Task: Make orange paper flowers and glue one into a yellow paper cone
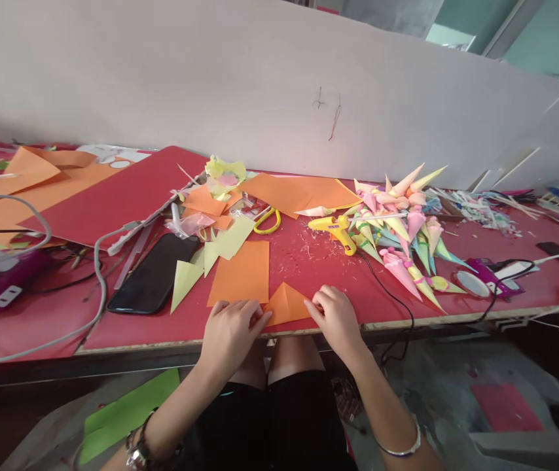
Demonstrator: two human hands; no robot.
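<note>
A folded piece of orange paper [287, 306], with a pointed top and a crease up its middle, lies at the front edge of the red table. My left hand [234, 324] pinches its left corner between thumb and fingers. At the opposite corner, my right hand [332, 314] grips the paper with closed fingers. Just behind my left hand is a flat orange sheet [243, 271]. Pale yellow paper pieces [230, 239] overlap that sheet's far side.
A yellow glue gun [333, 229] lies beside a heap of pastel paper cones [402, 229]. Yellow-handled scissors [268, 222] rest among paper scraps. To the left are a black phone [152, 275], a red sheet [122, 199] and a purple power strip [7, 281] with cables.
</note>
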